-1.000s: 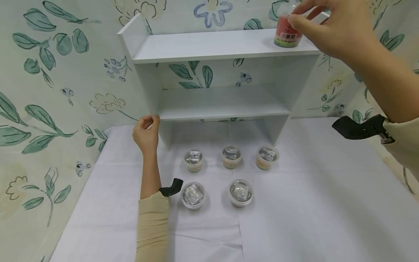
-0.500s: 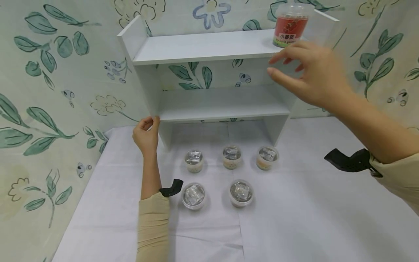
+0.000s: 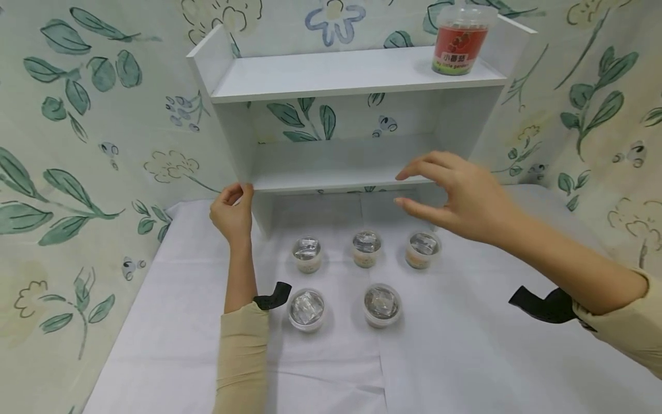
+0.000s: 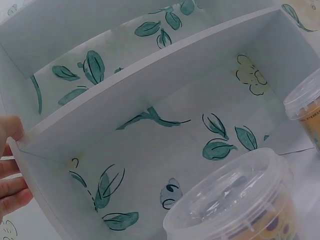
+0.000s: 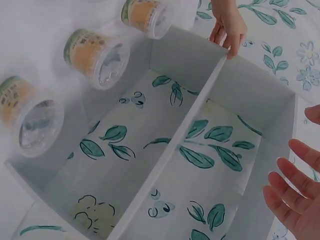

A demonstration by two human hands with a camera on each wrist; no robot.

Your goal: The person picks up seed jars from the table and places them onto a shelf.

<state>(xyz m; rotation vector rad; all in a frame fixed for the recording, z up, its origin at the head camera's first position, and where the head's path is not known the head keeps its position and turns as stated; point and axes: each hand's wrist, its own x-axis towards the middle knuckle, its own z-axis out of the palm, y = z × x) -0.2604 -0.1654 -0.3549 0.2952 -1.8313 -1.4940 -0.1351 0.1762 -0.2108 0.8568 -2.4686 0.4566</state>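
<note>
My left hand (image 3: 233, 213) pinches the left side of a white shelf unit (image 3: 320, 75) at the middle board's front corner. In the left wrist view its fingers (image 4: 14, 196) lie outside the side panel. My right hand (image 3: 460, 195) hovers in front of the middle board's right end, thumb and fingers apart, holding nothing. A clear plastic cup with a red label (image 3: 459, 50) stands upright on the top board's right end. Below, lidded plastic tubs stand on the white cloth: a back row with a right tub (image 3: 422, 251), and a front left tub (image 3: 307, 310) and front right tub (image 3: 381, 306).
Two more back-row tubs, a left one (image 3: 307, 254) and a middle one (image 3: 366, 248), stand near the shelf's base. A white cloth (image 3: 491, 345) with creases covers the table. Behind the shelf hangs a leaf-and-flower patterned backdrop (image 3: 103, 172).
My right hand has let go of the red-labelled cup on the top board and come down in front of the middle board. My left hand has stayed on the shelf's side.
</note>
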